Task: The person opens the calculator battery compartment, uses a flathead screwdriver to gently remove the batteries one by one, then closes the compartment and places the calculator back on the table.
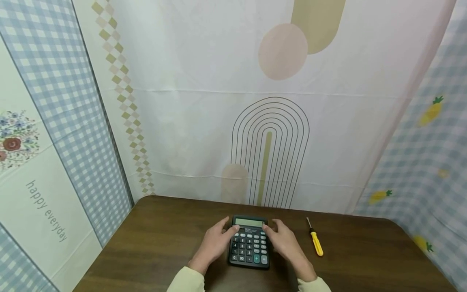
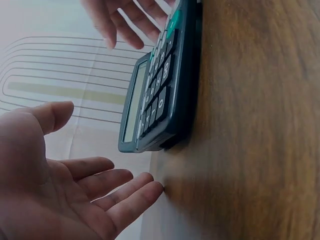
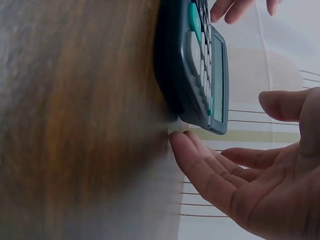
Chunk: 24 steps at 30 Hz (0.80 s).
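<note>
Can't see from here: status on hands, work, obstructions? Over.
Left hand open, left of calculator; right hand open, right of it; neither gripping. Calculator on table, keys up. Screwdriver off to the right, not in the way.

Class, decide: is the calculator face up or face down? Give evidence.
Face up: the head view shows the calculator with display and keys uppermost.

the calculator is on the table; left of it, the left hand; right, the right hand, then a screwdriver; behind, a cloth.
</note>
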Available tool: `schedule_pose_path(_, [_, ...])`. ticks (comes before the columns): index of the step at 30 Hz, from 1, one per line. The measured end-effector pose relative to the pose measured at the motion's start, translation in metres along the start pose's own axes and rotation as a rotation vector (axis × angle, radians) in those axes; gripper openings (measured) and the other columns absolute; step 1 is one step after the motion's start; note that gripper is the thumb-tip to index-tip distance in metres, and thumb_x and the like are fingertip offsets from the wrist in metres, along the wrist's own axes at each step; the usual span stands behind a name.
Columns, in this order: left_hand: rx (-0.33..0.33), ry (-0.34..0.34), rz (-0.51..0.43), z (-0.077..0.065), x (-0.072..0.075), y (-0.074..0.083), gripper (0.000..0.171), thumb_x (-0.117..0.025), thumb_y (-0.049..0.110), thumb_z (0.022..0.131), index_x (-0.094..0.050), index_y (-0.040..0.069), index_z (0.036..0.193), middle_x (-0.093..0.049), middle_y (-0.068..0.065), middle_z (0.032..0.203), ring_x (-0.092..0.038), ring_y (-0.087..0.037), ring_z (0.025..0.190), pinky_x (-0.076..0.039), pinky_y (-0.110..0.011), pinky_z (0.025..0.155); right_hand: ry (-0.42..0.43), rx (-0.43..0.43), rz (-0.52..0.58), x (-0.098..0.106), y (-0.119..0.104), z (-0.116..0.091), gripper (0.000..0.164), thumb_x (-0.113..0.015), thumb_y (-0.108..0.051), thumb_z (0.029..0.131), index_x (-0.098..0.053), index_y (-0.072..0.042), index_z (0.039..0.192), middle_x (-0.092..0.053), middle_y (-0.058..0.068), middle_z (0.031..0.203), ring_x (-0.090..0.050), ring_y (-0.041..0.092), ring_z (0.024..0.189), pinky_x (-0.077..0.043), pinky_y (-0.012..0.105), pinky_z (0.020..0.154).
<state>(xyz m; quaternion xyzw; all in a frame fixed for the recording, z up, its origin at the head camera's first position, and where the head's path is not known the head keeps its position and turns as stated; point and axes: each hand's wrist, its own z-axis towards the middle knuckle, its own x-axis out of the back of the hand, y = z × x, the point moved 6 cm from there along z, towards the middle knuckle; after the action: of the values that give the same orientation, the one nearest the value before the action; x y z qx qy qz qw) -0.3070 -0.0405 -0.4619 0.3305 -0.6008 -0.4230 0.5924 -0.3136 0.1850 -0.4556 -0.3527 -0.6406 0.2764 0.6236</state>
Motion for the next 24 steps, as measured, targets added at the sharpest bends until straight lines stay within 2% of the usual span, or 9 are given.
schedule_pose_path(2, [0.002,0.001,-0.001,0.000,0.000,0.000,0.073,-0.060,0.047,0.105,-0.048,-0.005,0.155,-0.052,-0.030,0.152,-0.058,-0.047,0.132,-0.043,-0.066,0.109,0.000,-0.003,0.007,0.000,0.001,0.001,0.064,-0.061,-0.031,0.108,-0.043,0.014,0.150,-0.060,0.036,0.131,-0.069,0.029,0.092,-0.060,0.040,0.063])
schedule_pose_path(5, [0.012,0.001,-0.003,0.001,0.001,0.000,0.072,-0.060,0.047,0.105,-0.051,-0.005,0.153,-0.054,-0.030,0.151,-0.054,-0.049,0.136,-0.041,-0.068,0.110,-0.006,-0.010,0.021,-0.001,0.002,0.002,0.064,-0.061,-0.030,0.107,-0.044,0.015,0.150,-0.062,0.033,0.129,-0.068,0.027,0.089,-0.060,0.039,0.061])
schedule_pose_path(10, [0.026,-0.003,-0.044,0.003,-0.001,-0.002,0.071,-0.063,0.044,0.104,-0.051,-0.007,0.152,-0.055,-0.030,0.149,-0.049,-0.049,0.140,-0.042,-0.066,0.111,-0.019,-0.017,0.057,-0.004,0.005,0.004,0.063,-0.062,-0.028,0.106,-0.045,0.017,0.148,-0.065,0.024,0.112,-0.067,0.024,0.080,-0.061,0.038,0.060])
schedule_pose_path(12, [0.036,-0.017,-0.089,0.004,-0.004,-0.005,0.071,-0.064,0.041,0.104,-0.049,-0.011,0.151,-0.056,-0.031,0.148,-0.055,-0.046,0.135,-0.048,-0.061,0.106,-0.026,-0.018,0.064,-0.005,0.007,0.005,0.062,-0.063,-0.027,0.106,-0.046,0.017,0.146,-0.065,0.020,0.104,-0.066,0.024,0.077,-0.061,0.038,0.059])
schedule_pose_path(15, [0.054,-0.041,-0.153,0.005,-0.008,-0.008,0.070,-0.066,0.036,0.104,-0.048,-0.014,0.149,-0.057,-0.032,0.144,-0.064,-0.038,0.122,-0.059,-0.051,0.093,-0.044,-0.017,0.076,-0.007,0.009,0.005,0.059,-0.063,-0.024,0.105,-0.049,0.018,0.142,-0.065,0.018,0.099,-0.066,0.023,0.075,-0.062,0.039,0.059])
schedule_pose_path(17, [0.064,-0.052,-0.187,0.006,-0.011,-0.010,0.069,-0.066,0.033,0.103,-0.049,-0.016,0.148,-0.059,-0.031,0.142,-0.067,-0.032,0.113,-0.062,-0.045,0.085,-0.058,-0.021,0.087,-0.008,0.011,0.005,0.055,-0.063,-0.022,0.105,-0.052,0.018,0.140,-0.065,0.017,0.098,-0.066,0.023,0.076,-0.062,0.039,0.060])
schedule_pose_path(24, [0.124,-0.080,-0.252,0.006,-0.014,-0.011,0.067,-0.064,0.034,0.104,-0.050,-0.017,0.146,-0.065,-0.024,0.134,-0.066,-0.027,0.110,-0.060,-0.042,0.084,-0.087,-0.038,0.110,-0.011,0.013,0.007,0.042,-0.061,-0.014,0.103,-0.060,0.018,0.131,-0.067,0.015,0.097,-0.067,0.023,0.079,-0.063,0.038,0.062])
